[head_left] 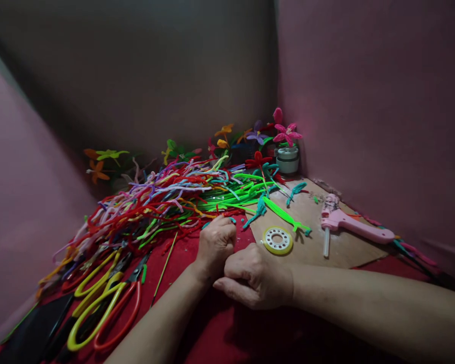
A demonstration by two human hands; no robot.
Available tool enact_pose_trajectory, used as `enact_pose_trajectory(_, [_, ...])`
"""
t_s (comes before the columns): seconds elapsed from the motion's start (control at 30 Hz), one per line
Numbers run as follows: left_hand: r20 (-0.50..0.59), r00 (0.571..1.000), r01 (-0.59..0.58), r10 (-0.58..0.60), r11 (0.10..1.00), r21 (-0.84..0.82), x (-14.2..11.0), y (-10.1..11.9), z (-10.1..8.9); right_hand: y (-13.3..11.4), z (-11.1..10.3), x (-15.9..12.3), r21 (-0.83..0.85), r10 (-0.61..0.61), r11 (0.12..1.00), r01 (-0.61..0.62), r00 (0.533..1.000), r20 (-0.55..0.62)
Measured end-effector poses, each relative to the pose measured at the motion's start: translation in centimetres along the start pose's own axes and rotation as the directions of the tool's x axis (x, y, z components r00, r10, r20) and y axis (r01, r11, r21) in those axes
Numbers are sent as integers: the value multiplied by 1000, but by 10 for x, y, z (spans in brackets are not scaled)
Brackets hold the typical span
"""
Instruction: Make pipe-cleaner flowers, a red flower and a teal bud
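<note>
My left hand is closed in a loose fist over the red cloth, in front of the pipe cleaner pile. Bits of teal pipe cleaner show beside its knuckles; I cannot tell whether they are held or lie behind. Pressed close against it on the right, my right hand is closed too, fingers curled and thumb pointing left. Whatever either hand holds is hidden. Just beyond the right hand lies a yellow-and-white tape roll. A bright green pipe cleaner piece and a teal leaf shape rest behind it.
Many coloured pipe cleaners are heaped at the back left. Yellow-handled pliers and red-handled cutters lie at left. On a brown board sits a pink glue gun. A potted pink flower stands behind.
</note>
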State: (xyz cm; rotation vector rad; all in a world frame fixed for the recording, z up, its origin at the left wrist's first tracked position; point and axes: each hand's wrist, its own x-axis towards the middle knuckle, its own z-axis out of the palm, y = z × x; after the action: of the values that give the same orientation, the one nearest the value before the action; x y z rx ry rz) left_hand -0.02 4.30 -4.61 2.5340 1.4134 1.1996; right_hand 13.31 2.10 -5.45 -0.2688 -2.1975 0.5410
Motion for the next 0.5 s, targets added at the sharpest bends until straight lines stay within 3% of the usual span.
enact_pose_trajectory(0.13, [-8,1000,17,-16,1000,7,-2,-3,5,0,-1,1,-6,-2,1000,2,1000,-14])
enact_pose_trajectory(0.23, [-14,995,97,-96,995,28,-3,-9,11,1,-1,1,-15,-17,1000,17,999,-40])
enact_pose_trajectory(0.33, [37,982,184,-186,981,63,-3,-17,18,2,-1,1,-17,-38,999,37,998,-47])
enact_pose_trajectory(0.5, [95,975,190,-201,976,109,-3,-25,21,3,0,1,-33,-37,999,36,999,-30])
